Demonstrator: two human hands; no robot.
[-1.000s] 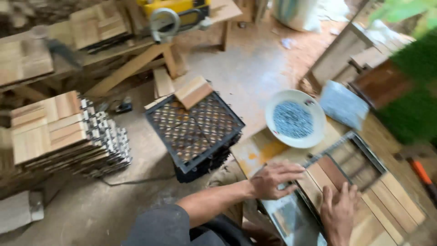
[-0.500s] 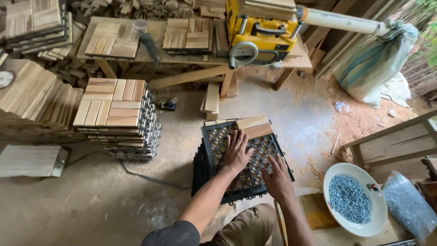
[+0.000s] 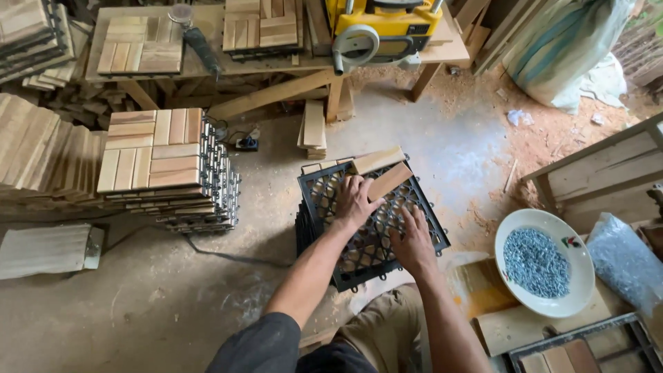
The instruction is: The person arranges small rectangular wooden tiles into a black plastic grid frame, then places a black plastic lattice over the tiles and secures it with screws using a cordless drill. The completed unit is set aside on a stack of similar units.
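A stack of black plastic grid tile bases stands on the concrete floor in front of me. My left hand lies on the top grid, its fingers against a short wooden slat resting there. A second slat lies along the grid's far edge. My right hand presses flat on the grid, fingers spread, holding nothing.
A stack of finished wooden deck tiles stands to the left. A white bowl of screws and a plastic bag sit at right. A workbench with a yellow machine is behind, with wood slats under it.
The view has drifted slightly down and left. Both hands stay on the black grid; my left hand has closed in on the slat on top.
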